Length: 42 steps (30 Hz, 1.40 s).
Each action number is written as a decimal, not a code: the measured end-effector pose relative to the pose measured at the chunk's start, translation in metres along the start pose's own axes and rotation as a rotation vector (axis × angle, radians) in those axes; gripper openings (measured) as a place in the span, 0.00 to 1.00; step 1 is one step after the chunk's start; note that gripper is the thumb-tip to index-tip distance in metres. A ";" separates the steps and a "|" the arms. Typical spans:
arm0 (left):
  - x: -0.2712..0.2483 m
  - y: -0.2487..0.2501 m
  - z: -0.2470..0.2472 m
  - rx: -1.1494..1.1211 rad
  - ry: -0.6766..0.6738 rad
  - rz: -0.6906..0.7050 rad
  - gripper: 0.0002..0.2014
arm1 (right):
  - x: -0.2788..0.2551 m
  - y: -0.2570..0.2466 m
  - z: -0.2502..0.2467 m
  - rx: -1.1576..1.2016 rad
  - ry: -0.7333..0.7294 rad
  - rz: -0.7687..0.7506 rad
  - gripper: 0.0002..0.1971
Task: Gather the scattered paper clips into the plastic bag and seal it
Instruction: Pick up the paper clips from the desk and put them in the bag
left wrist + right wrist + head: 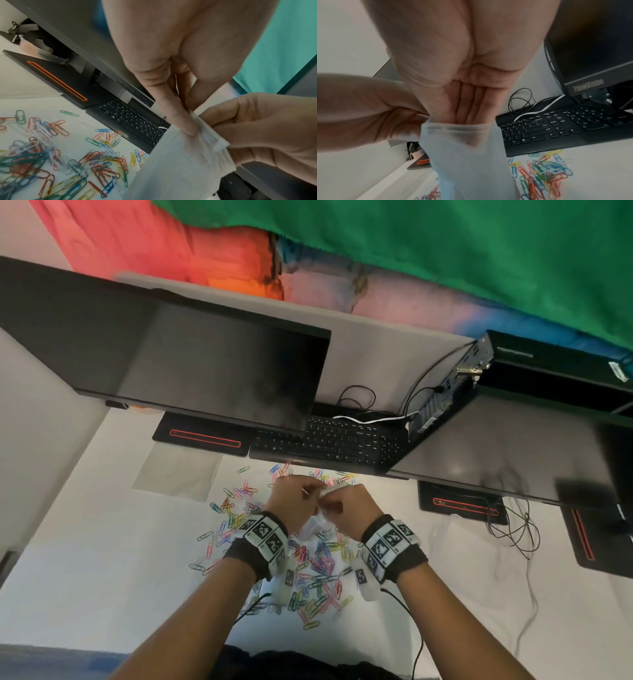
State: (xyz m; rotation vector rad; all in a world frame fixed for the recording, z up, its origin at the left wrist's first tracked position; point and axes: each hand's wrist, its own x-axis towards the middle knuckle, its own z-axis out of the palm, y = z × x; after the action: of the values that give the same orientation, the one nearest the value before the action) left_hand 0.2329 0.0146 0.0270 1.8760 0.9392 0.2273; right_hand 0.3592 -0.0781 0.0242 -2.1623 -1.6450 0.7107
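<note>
Both hands hold a clear plastic bag [313, 525] up above the white desk. My left hand [294, 501] pinches its top edge between thumb and fingers [181, 121]. My right hand [349, 505] grips the same rim from the other side, and in the right wrist view its fingers [471, 108] reach into the bag's mouth [457, 127]. The bag [180, 169] hangs down limp, and I see nothing inside it. Several coloured paper clips [318, 573] lie scattered on the desk below and around the wrists [42, 155] [542, 175].
A black keyboard [335, 440] lies just beyond the clips, under two dark monitors [205, 361] [496, 450]. Black stands with red stripes [202, 436] [462, 503] flank it. Loose cables [513, 529] trail at the right. Another flat clear sheet or bag [178, 474] lies at the left.
</note>
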 end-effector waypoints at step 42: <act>-0.010 -0.010 -0.037 0.011 0.095 -0.014 0.11 | 0.004 0.034 -0.003 1.539 0.208 0.552 0.08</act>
State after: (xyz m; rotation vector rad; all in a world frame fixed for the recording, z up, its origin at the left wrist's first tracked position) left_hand 0.2016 0.0358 0.0398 1.8814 1.0193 0.3061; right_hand 0.3888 -0.0838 0.0075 -1.3009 -0.0444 1.2294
